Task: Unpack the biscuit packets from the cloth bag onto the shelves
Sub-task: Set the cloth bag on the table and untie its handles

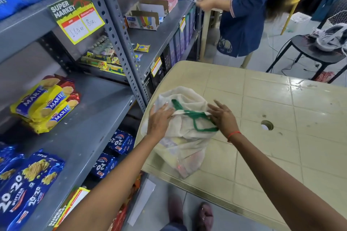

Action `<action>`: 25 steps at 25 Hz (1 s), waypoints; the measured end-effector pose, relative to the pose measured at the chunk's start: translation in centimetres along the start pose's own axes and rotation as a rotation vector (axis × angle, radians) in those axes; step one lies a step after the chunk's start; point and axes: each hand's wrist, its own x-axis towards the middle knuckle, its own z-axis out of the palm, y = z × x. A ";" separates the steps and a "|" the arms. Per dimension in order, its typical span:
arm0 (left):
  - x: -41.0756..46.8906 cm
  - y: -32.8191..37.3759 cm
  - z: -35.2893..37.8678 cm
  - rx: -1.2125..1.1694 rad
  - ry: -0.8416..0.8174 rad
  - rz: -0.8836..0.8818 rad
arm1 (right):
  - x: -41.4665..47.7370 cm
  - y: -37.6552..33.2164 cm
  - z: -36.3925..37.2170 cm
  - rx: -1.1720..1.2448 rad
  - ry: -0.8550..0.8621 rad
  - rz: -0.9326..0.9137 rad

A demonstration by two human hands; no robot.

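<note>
A thin white cloth bag (185, 133) with green handles (195, 118) lies on the beige plastic table (272, 107) near its left edge. Packets show dimly through the fabric. My left hand (159, 120) rests flat on the bag's left side at its mouth. My right hand (223, 116) touches the handles on the right, fingers spread. Neither hand grips a packet. On the grey shelf (97, 114) to the left lies a stack of yellow Marie biscuit packets (45, 103).
Blue 20-20 butter biscuit packets (28, 180) lie at the shelf's near left, more on the shelf below (114, 152). Another person in a blue top (242, 13) stands beyond the table by the far shelves. A black stool (315, 50) stands at the right.
</note>
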 end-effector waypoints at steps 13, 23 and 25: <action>1.3 0.3 0.7 -0.016 0.070 -0.199 | 0.5 0.4 1.3 -0.072 0.002 0.064; 2.0 1.7 2.2 0.011 0.028 -0.180 | 1.8 -0.7 0.4 -0.083 -0.034 0.168; 3.0 1.6 2.4 0.064 -0.038 -0.205 | 2.3 -1.1 1.5 -0.237 -0.139 0.148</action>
